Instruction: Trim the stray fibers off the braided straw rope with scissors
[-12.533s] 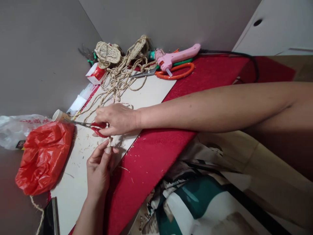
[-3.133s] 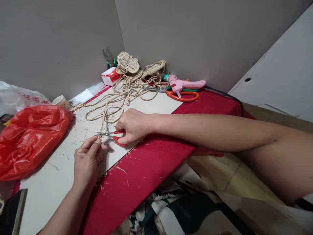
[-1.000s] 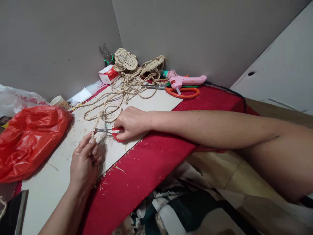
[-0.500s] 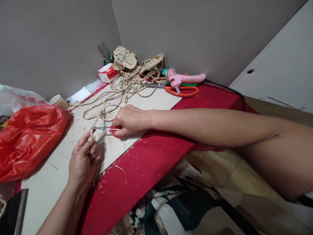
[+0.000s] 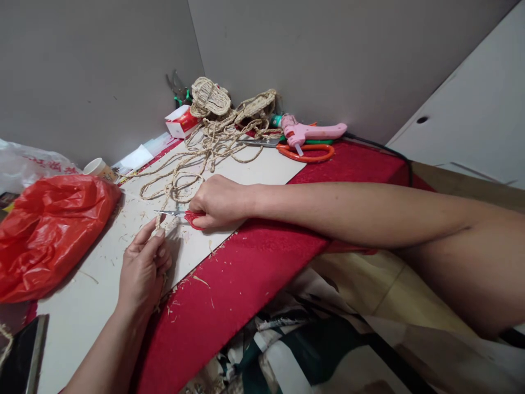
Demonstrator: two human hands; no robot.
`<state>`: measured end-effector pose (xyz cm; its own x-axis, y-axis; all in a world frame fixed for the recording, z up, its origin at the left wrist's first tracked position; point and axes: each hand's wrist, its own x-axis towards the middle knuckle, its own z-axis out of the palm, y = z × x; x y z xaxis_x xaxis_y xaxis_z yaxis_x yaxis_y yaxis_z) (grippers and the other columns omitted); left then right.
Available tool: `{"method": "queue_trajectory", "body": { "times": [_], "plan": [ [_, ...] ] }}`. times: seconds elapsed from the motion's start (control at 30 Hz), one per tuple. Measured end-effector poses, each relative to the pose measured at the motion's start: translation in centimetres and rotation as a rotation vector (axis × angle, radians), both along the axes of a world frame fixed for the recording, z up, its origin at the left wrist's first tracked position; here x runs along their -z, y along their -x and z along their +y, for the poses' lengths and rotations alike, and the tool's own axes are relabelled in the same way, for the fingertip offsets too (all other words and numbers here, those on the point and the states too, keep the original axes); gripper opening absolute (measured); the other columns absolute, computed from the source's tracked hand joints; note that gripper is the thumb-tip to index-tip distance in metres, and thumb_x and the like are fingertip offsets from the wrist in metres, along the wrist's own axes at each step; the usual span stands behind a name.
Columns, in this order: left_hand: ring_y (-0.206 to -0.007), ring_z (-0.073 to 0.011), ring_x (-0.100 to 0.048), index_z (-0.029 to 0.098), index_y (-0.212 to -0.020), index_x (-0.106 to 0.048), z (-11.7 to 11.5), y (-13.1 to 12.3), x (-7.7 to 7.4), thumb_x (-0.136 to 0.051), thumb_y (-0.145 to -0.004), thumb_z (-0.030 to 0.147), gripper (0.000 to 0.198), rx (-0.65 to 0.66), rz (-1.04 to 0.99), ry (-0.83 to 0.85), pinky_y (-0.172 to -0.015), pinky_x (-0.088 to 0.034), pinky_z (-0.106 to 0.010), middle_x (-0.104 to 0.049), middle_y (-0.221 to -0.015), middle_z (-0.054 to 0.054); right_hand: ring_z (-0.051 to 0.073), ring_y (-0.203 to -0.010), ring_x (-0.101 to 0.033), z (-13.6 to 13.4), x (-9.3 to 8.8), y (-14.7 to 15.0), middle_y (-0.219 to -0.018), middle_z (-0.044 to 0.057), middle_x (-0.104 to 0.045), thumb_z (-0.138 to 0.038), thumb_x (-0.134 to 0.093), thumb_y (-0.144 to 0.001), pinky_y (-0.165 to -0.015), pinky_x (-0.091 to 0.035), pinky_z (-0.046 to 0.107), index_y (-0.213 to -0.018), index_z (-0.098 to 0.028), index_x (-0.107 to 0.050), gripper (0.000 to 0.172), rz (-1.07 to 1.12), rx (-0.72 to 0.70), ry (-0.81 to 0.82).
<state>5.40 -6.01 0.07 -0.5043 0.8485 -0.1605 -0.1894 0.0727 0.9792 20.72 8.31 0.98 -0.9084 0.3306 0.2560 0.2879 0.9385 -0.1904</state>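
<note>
My left hand (image 5: 145, 260) pinches a braided straw cord (image 5: 159, 221) between thumb and fingers, low over the white board. Part of the cord hangs below the palm. My right hand (image 5: 217, 202) is closed round the red handles of small scissors (image 5: 192, 219). Their thin metal blades point left and lie across the cord just above my left fingertips. Whether the blades are fully closed is too small to tell. From there the cord runs up into a loose tangle of braided straw cord (image 5: 209, 142) at the back of the board.
Two woven straw pieces (image 5: 211, 97), a red-and-white box (image 5: 181, 121), a pink glue gun (image 5: 311, 131) and orange-handled scissors (image 5: 307, 156) lie at the back. A red plastic bag (image 5: 57, 235) and a paper cup (image 5: 98, 168) are left. Straw scraps litter the white board (image 5: 82, 328) and red cloth (image 5: 229, 284).
My left hand has shifted slightly right with the cord. The scissors' blades sit across the cord as before, a touch higher and flatter. My right hand has barely moved.
</note>
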Motion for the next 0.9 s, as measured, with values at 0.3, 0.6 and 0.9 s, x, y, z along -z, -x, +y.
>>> {"method": "queue_trajectory", "body": {
  "times": [0.3, 0.6, 0.9],
  "plan": [
    [-0.04, -0.0039, -0.039, 0.012, -0.107, -0.069, -0.04, 0.11, 0.36, -0.074, -0.077, 0.029, 0.035, -0.006, 0.11, -0.002, -0.038, -0.03, -0.017, -0.07, -0.077, -0.006, 0.01, -0.053, -0.031, 0.28, 0.25, -0.14, -0.065, 0.003, -0.065, -0.038, -0.052, -0.083, -0.056, -0.019, 0.029, -0.072, -0.018, -0.072, 0.03, 0.056, 0.048, 0.026],
    [-0.04, -0.0072, -0.046, 0.013, -0.098, -0.068, -0.09, 0.7, -0.17, -0.069, -0.079, 0.028, 0.025, 0.051, 0.016, 0.02, -0.037, -0.035, -0.02, -0.071, -0.077, -0.005, 0.01, -0.051, -0.023, 0.29, 0.39, -0.15, -0.059, 0.002, -0.061, -0.044, -0.054, -0.081, -0.055, -0.02, 0.028, -0.071, -0.018, -0.071, 0.032, 0.017, -0.017, 0.017],
    [-0.04, -0.003, -0.033, 0.01, -0.086, -0.071, -0.04, 0.59, -0.52, -0.075, -0.076, 0.029, 0.022, 0.152, -0.007, 0.041, -0.035, -0.025, -0.017, -0.068, -0.076, -0.008, 0.014, -0.056, -0.042, 0.13, 0.32, -0.33, -0.069, 0.009, -0.069, -0.049, -0.05, -0.081, -0.057, -0.02, 0.031, -0.079, -0.016, -0.074, 0.04, -0.023, -0.065, -0.107]
  ]
}}
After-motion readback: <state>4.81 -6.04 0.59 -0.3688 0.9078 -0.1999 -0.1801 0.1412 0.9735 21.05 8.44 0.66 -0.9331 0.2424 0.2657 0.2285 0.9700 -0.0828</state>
